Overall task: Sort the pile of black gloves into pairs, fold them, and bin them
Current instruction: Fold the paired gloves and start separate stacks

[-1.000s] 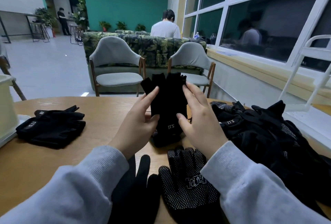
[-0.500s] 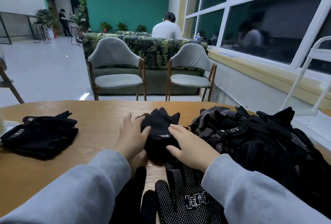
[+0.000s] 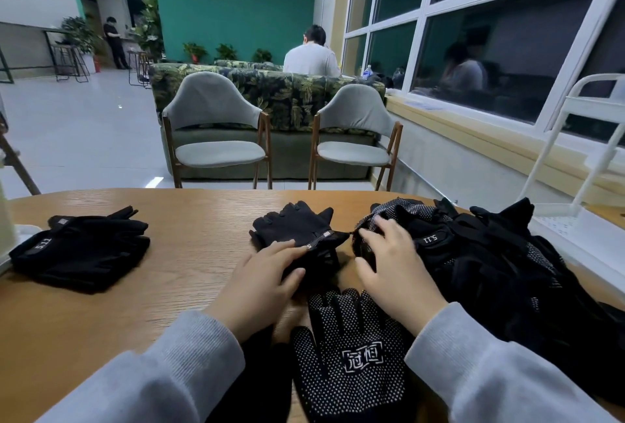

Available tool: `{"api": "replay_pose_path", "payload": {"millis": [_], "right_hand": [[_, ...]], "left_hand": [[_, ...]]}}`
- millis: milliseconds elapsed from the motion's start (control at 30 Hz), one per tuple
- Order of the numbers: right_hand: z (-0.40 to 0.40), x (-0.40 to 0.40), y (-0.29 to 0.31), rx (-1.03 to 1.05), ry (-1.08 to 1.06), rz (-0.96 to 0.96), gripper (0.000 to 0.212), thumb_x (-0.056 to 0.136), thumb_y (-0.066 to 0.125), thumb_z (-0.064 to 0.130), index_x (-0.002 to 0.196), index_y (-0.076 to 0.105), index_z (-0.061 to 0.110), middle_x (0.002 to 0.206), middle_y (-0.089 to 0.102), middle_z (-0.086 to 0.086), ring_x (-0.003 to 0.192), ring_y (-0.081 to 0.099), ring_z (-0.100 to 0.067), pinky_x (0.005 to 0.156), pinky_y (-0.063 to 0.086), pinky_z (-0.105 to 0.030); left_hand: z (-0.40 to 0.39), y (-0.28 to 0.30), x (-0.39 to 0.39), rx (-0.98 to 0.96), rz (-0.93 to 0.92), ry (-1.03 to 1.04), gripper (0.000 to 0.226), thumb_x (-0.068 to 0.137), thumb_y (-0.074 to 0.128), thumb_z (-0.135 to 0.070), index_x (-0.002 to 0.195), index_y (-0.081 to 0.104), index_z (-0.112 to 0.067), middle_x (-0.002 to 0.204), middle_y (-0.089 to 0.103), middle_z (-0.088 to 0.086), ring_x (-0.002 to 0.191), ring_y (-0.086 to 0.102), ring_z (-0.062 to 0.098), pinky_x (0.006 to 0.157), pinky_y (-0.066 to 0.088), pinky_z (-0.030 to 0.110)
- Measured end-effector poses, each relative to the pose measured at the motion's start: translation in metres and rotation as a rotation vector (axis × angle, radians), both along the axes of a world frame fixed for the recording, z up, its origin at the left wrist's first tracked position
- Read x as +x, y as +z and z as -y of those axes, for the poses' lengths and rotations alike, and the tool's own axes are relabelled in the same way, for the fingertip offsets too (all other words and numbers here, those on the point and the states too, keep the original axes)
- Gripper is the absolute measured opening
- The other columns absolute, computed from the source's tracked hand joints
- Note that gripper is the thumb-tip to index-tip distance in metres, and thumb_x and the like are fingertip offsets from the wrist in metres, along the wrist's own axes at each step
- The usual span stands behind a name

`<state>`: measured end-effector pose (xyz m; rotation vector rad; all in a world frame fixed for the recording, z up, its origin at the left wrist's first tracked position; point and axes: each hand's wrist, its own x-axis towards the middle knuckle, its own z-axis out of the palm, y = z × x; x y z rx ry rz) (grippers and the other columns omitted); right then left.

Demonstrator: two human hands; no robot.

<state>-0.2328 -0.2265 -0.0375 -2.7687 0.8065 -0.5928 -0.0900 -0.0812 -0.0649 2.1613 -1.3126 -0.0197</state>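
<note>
Head view: folded pair [image 3: 297,231] is pressed flat at 12 o'clock by the left hand [image 3: 262,282], fingers straight; the pile [image 3: 490,263] at 2 o'clock is touched by the spread right hand [image 3: 394,270]. Lookalikes (all black) could easily get mismatched.

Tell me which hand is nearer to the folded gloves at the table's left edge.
Left. The left hand rests on the middle glove, right of the folded gloves; the right hand is farther right, on the pile.

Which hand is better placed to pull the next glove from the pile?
Probably the right hand: its fingers already rest on the pile of gloves. The left hand presses on the folded glove.
</note>
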Motion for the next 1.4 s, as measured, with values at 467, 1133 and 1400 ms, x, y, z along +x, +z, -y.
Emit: {"api": "replay_pose_path", "payload": {"millis": [467, 1133, 1400], "right_hand": [[0.025, 0.010, 0.008, 0.092, -0.262, -0.062, 0.049, 0.097, 0.039, 0.037, 0.143, 0.035, 0.020, 0.150, 0.030, -0.001, 0.138, 0.020, -0.023, 0.111, 0.016, -0.042], [-0.046, -0.021, 0.008, 0.077, 0.151, 0.684, 0.049, 0.087, 0.042, 0.034, 0.133, 0.051, 0.017, 0.134, 0.040, 0.015, 0.128, 0.026, 0.017, 0.107, 0.021, -0.007], [-0.085, -0.021, -0.001, 0.127, 0.440, 0.394, 0.046, 0.087, 0.045, 0.024, 0.132, 0.050, 0.023, 0.123, 0.058, 0.011, 0.118, 0.047, 0.003, 0.101, 0.037, -0.020]], "left_hand": [[-0.050, -0.035, -0.017, -0.058, -0.128, 0.020, 0.066, 0.077, 0.037, -0.065, 0.135, 0.044, -0.034, 0.138, 0.035, -0.018, 0.131, 0.034, 0.002, 0.106, 0.023, 0.017], [-0.054, -0.032, -0.022, -0.283, -0.191, -0.121, 0.055, 0.074, 0.041, -0.062, 0.128, 0.034, -0.052, 0.137, 0.038, -0.025, 0.127, 0.029, -0.016, 0.100, 0.018, -0.001], [-0.055, -0.018, -0.042, -0.484, -0.166, -0.263, 0.072, 0.079, 0.060, -0.042, 0.141, 0.023, -0.047, 0.136, 0.041, -0.025, 0.122, 0.048, -0.003, 0.099, 0.034, 0.010]]}}
